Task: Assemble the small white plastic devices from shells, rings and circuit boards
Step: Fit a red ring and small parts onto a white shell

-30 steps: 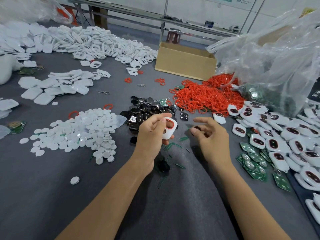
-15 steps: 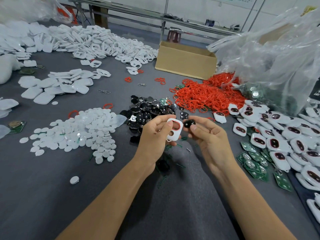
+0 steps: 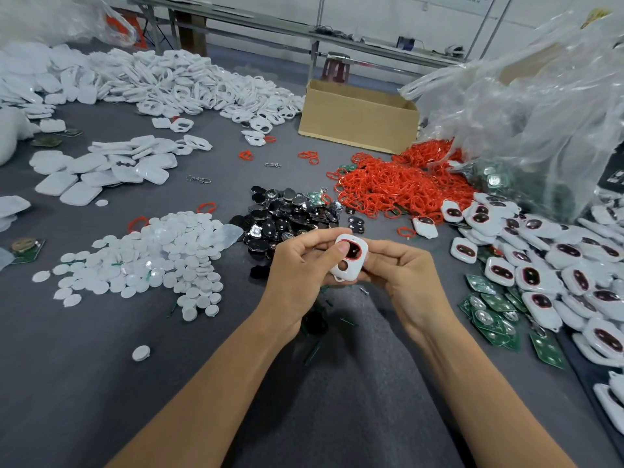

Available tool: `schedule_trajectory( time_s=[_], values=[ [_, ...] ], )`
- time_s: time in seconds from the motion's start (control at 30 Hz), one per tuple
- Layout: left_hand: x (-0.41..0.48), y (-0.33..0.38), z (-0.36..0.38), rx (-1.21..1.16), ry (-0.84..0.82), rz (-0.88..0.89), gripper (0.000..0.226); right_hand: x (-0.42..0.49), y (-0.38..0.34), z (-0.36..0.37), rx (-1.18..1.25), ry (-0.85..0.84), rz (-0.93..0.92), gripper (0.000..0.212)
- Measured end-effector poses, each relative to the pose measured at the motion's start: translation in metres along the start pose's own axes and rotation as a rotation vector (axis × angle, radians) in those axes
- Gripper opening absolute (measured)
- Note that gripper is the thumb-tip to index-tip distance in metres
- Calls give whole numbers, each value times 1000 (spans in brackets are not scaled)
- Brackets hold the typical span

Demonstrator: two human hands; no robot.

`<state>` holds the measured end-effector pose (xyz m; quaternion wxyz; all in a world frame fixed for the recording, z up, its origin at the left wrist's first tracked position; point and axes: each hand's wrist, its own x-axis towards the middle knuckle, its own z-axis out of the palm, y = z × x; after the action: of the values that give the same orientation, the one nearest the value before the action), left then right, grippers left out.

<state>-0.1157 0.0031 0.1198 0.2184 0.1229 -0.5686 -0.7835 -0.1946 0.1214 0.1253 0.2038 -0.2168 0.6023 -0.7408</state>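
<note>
Shell of white plastic (image 3: 353,262), small and rounded, with a red ring (image 3: 360,255) lining its dark oval window and a round hole at its lower end, is held above the grey table (image 3: 101,366). The left hand (image 3: 300,265) pinches it, thumb on the window; the right hand (image 3: 408,275) grips its other side.

We're counting one cardboard box (image 3: 358,119) at the table's (image 3: 101,383) far edge, one big clear plastic bag (image 3: 523,113) by the far right corner, and two metal clasps (image 3: 198,179) lying loose mid-table. We're spotting one lone white disc (image 3: 140,352) toward the near left, apart from the heap of white discs (image 3: 152,255). Just one white shell (image 3: 349,258) is sitting between the left hand (image 3: 297,268) and right hand (image 3: 405,275). We're giving up on the rest, way too many to count: red rings (image 3: 398,187), black parts (image 3: 287,217), green circuit boards (image 3: 489,312), finished devices (image 3: 557,265) along the right edge, and empty shells (image 3: 169,82) at the far left.
</note>
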Motion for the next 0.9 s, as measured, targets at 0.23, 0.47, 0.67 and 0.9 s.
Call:
schedule_trajectory(
  time_s=[0.23,0.47,0.67,0.9],
  values=[
    [0,0,0,56,58,4,19,1,4,-3,-6,-8,32,18],
    [1,-1,-1,68,110,-18,17,0,5,-2,-39,-36,62,30],
    [4,1,-7,-145,19,-136,31,3,4,-5,103,-74,129,31],
    [3,-4,-6,126,90,-51,25,1,4,-4,-104,9,96,20]
  ],
)
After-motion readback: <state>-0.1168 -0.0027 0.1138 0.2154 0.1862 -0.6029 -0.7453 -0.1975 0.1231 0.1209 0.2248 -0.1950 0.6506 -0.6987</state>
